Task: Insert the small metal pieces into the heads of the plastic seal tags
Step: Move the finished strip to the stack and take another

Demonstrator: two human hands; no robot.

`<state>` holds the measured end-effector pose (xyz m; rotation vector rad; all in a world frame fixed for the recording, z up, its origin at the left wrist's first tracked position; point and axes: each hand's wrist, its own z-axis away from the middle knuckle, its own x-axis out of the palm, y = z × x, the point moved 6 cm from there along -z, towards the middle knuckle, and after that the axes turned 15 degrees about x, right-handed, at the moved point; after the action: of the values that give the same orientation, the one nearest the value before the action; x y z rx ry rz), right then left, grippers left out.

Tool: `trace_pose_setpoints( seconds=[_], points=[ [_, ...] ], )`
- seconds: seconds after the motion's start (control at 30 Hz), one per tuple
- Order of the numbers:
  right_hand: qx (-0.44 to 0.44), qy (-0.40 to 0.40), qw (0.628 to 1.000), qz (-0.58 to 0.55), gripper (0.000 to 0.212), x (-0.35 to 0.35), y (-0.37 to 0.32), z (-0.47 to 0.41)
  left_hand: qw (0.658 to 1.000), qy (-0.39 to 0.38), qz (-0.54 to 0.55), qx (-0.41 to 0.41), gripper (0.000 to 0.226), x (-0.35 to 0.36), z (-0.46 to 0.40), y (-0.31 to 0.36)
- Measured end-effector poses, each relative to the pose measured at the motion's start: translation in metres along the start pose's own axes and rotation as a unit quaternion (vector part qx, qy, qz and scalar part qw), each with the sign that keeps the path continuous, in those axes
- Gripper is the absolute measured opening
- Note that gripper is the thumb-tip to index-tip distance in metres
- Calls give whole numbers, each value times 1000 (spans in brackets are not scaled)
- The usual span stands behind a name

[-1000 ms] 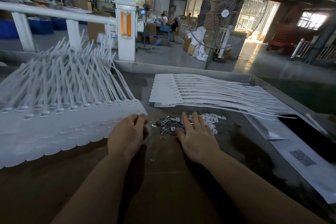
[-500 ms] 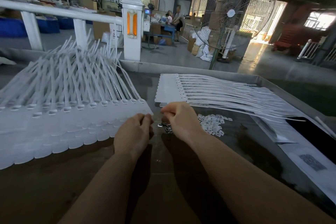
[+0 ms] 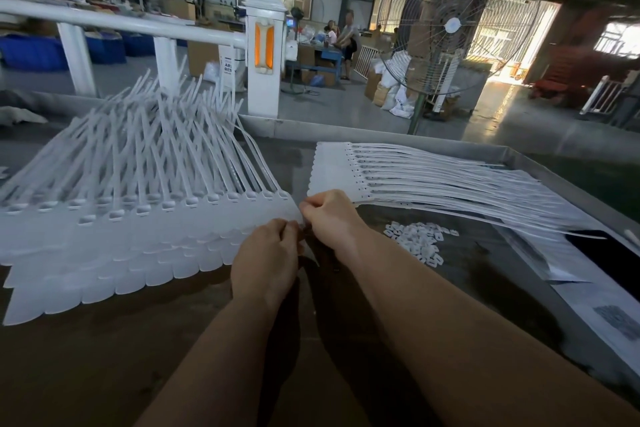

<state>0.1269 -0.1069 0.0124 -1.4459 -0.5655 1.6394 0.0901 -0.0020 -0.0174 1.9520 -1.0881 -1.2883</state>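
Note:
A fanned stack of white plastic seal tags (image 3: 138, 225) lies on the left of the table, flat heads toward me and tails rising away. My left hand (image 3: 265, 253) is curled at the near right corner of the rightmost tag and holds its edge. My right hand (image 3: 332, 218) is just above it, its fingertips pinched together against that tag's right edge; the small metal piece in the pinch is hidden by the fingers. My hands and forearms cover the heap of metal pieces. A second row of seal tags (image 3: 415, 177) lies flat to the right.
A small pile of white plastic bits (image 3: 419, 241) lies right of my right wrist. Printed sheets (image 3: 588, 305) and a dark flat object (image 3: 616, 260) lie along the raised metal rim (image 3: 554, 177) on the right. A standing fan (image 3: 453, 24) and people are beyond the table.
My right hand went from lying flat over the metal pieces to a curled pinch, then moved up and left to the rightmost tag. My left hand stayed curled at the tag's corner.

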Motion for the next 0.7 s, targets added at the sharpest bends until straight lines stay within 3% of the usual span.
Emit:
trace_pose_setpoints(
  seconds=[0.33, 0.7],
  points=[
    [33, 12, 999, -22, 24, 2, 0, -5, 1000, 0, -20, 1, 32, -1, 1, -1],
    [77, -12, 986, -145, 18, 3, 1, -5, 1000, -2, -1, -7, 31, 0, 2, -2]
  ],
)
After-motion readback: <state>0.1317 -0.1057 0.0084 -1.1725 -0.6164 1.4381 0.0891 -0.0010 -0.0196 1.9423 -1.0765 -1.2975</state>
